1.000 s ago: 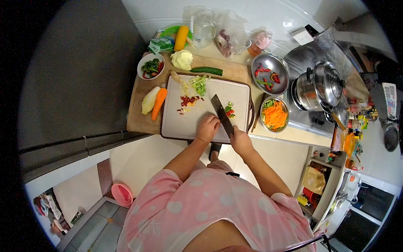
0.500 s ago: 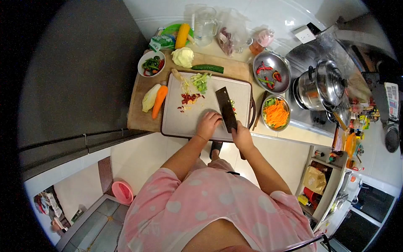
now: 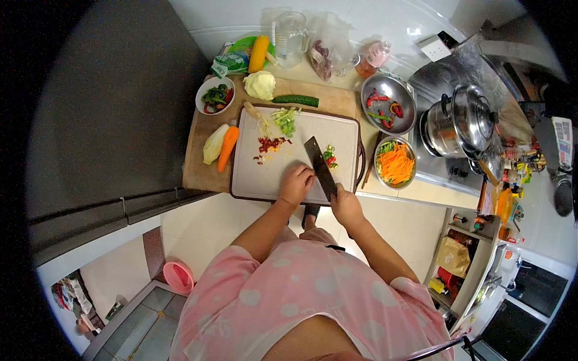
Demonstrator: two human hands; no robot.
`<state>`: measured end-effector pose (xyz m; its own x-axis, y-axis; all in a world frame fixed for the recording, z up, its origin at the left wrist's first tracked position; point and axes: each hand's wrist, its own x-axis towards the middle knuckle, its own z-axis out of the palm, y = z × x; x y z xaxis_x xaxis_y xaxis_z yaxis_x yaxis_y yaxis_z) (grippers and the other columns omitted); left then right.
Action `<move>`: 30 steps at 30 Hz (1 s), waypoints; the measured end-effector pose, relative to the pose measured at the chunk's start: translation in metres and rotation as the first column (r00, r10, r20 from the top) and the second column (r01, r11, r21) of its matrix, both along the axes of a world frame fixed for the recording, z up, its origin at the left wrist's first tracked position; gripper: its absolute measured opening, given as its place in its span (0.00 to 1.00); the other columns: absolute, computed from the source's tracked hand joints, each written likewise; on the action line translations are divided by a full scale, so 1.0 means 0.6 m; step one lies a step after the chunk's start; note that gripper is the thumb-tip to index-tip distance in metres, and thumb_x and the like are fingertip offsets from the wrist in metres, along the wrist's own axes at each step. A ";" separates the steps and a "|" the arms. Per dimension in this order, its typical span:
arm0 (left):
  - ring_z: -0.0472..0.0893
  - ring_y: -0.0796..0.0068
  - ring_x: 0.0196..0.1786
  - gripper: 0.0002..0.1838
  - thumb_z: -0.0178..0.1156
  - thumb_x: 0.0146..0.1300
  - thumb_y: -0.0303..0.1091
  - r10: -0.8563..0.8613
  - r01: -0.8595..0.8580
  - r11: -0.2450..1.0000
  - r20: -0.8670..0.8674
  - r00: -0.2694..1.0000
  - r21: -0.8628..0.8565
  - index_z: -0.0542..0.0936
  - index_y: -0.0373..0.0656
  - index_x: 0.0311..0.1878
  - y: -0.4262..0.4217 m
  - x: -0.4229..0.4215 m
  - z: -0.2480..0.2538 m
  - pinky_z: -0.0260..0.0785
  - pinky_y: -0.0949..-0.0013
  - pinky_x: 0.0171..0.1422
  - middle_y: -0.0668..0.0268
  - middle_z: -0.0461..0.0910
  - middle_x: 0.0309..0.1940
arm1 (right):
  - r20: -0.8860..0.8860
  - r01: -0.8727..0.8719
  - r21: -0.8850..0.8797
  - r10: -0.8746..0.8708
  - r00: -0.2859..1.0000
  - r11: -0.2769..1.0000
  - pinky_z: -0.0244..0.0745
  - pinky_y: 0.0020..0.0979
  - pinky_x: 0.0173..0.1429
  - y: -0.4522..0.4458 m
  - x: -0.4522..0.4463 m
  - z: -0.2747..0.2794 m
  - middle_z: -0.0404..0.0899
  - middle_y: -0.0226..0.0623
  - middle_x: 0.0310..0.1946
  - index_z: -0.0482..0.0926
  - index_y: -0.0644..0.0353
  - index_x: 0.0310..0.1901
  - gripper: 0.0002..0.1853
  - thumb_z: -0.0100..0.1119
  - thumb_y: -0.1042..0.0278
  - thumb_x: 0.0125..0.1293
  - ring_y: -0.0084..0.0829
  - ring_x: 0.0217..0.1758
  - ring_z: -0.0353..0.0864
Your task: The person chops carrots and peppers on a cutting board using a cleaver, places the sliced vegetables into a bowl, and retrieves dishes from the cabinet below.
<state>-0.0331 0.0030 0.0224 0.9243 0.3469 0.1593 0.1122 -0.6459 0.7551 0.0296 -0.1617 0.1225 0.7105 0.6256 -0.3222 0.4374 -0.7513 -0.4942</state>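
My right hand (image 3: 345,204) grips the handle of a dark-bladed cleaver (image 3: 321,167), which stands slanted over the white cutting board (image 3: 253,177). Beside the blade's left face, my left hand (image 3: 295,184) has its fingers curled down to the board; whatever lies under them is hidden. Just right of the cleaver is a small pile of chopped red and green pepper (image 3: 330,157). Toward the board's upper left lie chopped red pepper (image 3: 271,144), pale shreds (image 3: 264,126) and chopped green pieces (image 3: 285,122). A piece of ginger (image 3: 251,110) rests at the corner.
Around the board are a carrot (image 3: 227,148), a cucumber (image 3: 296,100), a cabbage (image 3: 260,85) and a bowl of greens and peppers (image 3: 199,101). On the right stand a metal bowl with peppers (image 3: 411,111), a bowl of carrot shreds (image 3: 395,163) and a lidded pot (image 3: 444,129).
The cleaver's blade has dropped lower and turned more edge-on, showing more of the chopped pepper to its right. My left hand has shifted slightly left and down.
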 end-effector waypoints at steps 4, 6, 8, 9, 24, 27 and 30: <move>0.77 0.57 0.46 0.07 0.63 0.53 0.29 -0.002 0.003 1.000 -0.013 1.000 0.008 0.80 0.43 0.36 -0.001 0.002 -0.012 0.71 0.56 0.49 0.62 0.78 0.41 | -0.016 -0.041 -0.083 0.039 0.999 0.996 0.75 0.52 0.37 0.014 -0.003 -0.011 0.79 0.57 0.27 0.67 0.68 0.47 0.15 0.50 0.75 0.58 0.58 0.32 0.80; 0.78 0.56 0.45 0.06 0.63 0.53 0.29 0.007 -0.008 0.999 0.018 1.000 0.032 0.80 0.42 0.36 -0.001 0.000 -0.011 0.71 0.56 0.49 0.62 0.79 0.40 | 0.022 -0.049 -0.065 0.051 0.998 0.997 0.75 0.52 0.38 0.023 -0.007 -0.021 0.79 0.57 0.27 0.68 0.68 0.47 0.15 0.50 0.75 0.58 0.58 0.32 0.80; 0.78 0.56 0.43 0.06 0.63 0.53 0.28 0.019 -0.028 0.995 0.098 0.995 0.096 0.80 0.41 0.35 0.000 0.001 -0.008 0.71 0.56 0.49 0.61 0.79 0.39 | 0.101 -0.044 0.015 0.043 0.994 0.999 0.74 0.52 0.38 0.027 -0.008 -0.044 0.78 0.58 0.26 0.68 0.67 0.45 0.12 0.50 0.75 0.59 0.57 0.32 0.79; 0.78 0.55 0.43 0.06 0.63 0.52 0.27 0.018 -0.023 0.997 0.077 0.997 0.073 0.80 0.41 0.35 0.001 0.001 -0.005 0.71 0.56 0.49 0.61 0.79 0.38 | 0.089 -0.031 0.010 0.030 0.996 0.999 0.74 0.52 0.38 0.031 -0.004 -0.041 0.78 0.58 0.26 0.68 0.67 0.45 0.12 0.50 0.74 0.60 0.57 0.32 0.79; 0.80 0.55 0.38 0.06 0.62 0.53 0.25 0.014 -0.016 1.000 0.103 0.995 0.017 0.80 0.39 0.36 -0.001 -0.002 -0.011 0.73 0.59 0.44 0.59 0.80 0.37 | 0.017 -0.053 -0.103 0.055 0.998 0.993 0.75 0.53 0.38 0.026 0.004 -0.014 0.79 0.59 0.27 0.69 0.67 0.45 0.12 0.48 0.72 0.60 0.57 0.32 0.80; 0.79 0.56 0.41 0.07 0.62 0.52 0.25 0.010 -0.013 0.999 0.089 0.996 0.040 0.81 0.39 0.36 -0.001 -0.002 -0.011 0.72 0.59 0.47 0.59 0.79 0.38 | 0.079 -0.059 -0.051 0.063 0.995 0.997 0.74 0.52 0.37 0.033 -0.003 -0.038 0.79 0.58 0.28 0.68 0.67 0.45 0.12 0.52 0.71 0.61 0.57 0.31 0.80; 0.77 0.57 0.44 0.07 0.61 0.52 0.25 -0.005 -0.002 0.998 0.114 0.993 0.060 0.81 0.40 0.36 0.002 -0.006 0.001 0.71 0.59 0.51 0.61 0.78 0.38 | 0.111 -0.044 0.015 0.042 0.993 0.999 0.74 0.53 0.36 0.036 -0.005 -0.043 0.79 0.58 0.27 0.68 0.66 0.44 0.12 0.52 0.70 0.62 0.57 0.31 0.79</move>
<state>-0.0369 0.0039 0.0229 0.8995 0.3318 0.2844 0.0263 -0.6908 0.7226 0.0266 -0.1400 0.0965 0.7132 0.6615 -0.2317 0.5221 -0.7219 -0.4542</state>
